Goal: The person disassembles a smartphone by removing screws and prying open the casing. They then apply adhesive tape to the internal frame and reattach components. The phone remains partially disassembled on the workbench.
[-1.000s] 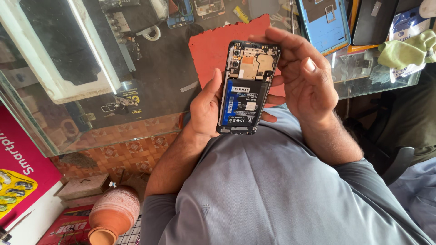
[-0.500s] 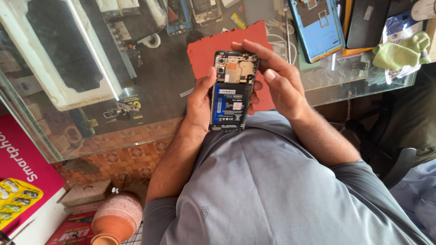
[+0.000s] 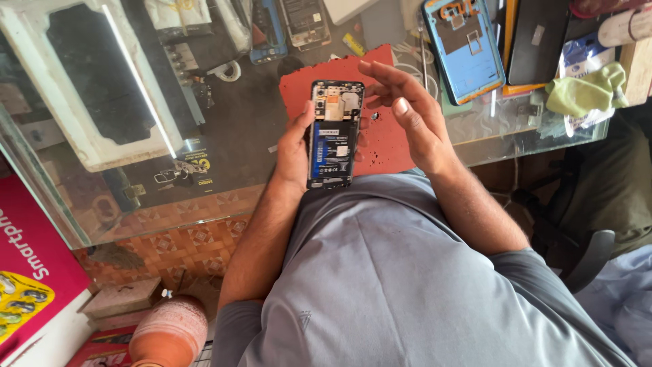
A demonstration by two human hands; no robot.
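My left hand (image 3: 293, 146) grips an opened smartphone (image 3: 333, 136) by its left edge, back cover off, so the blue battery and the circuit board at the top show. It is held upright over a red work mat (image 3: 380, 146) on the glass counter. My right hand (image 3: 407, 112) hovers just right of the phone with fingers spread and curved, touching nothing. A small dark part (image 3: 374, 117) lies on the mat between phone and right hand.
The glass counter (image 3: 224, 136) carries a blue phone back shell (image 3: 464, 42), a black phone (image 3: 536, 37), other opened phones (image 3: 304, 20), a green cloth (image 3: 585, 90) and a white framed panel (image 3: 102, 81). A pink box (image 3: 30, 265) and a clay pot (image 3: 170, 333) sit lower left.
My right hand has let go of the phone's right side and moved away to the right, fingers opening. The left hand now holds the phone alone.
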